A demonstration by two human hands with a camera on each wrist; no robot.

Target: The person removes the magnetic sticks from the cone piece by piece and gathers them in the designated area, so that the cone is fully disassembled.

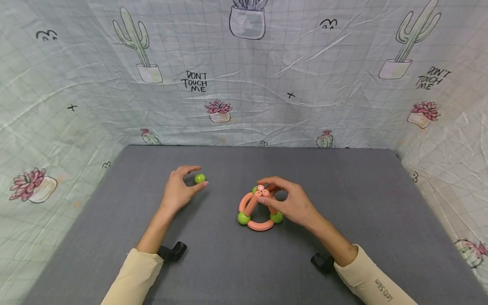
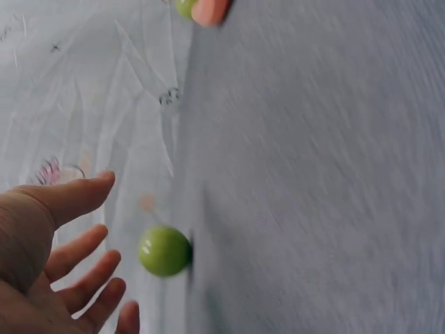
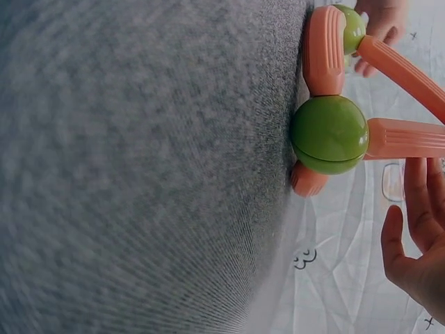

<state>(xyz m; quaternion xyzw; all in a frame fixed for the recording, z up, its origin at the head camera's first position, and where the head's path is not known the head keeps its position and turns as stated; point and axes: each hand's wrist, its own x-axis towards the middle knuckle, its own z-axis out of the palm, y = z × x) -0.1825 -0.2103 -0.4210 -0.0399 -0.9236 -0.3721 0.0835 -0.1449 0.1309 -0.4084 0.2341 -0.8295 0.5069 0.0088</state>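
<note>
The left hand (image 1: 179, 190) is spread wide, with its thumb and fingers around a loose green ball (image 1: 200, 178) but not squeezing it. The ball sits on the gray table (image 1: 228, 262). The right hand (image 1: 295, 203) pinches the tops of three leaning orange sticks (image 1: 250, 206). Below are round green joints (image 1: 244, 218) and curved orange pieces (image 1: 261, 226), on the table near the middle.

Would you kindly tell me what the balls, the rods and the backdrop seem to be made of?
Balls: probably glossy plastic, given the bright highlights and seam. Rods: likely plastic, satin, with regular ridges. Backdrop: thin fabric or plastic sheet, judging by its creases; unclear which.
</note>
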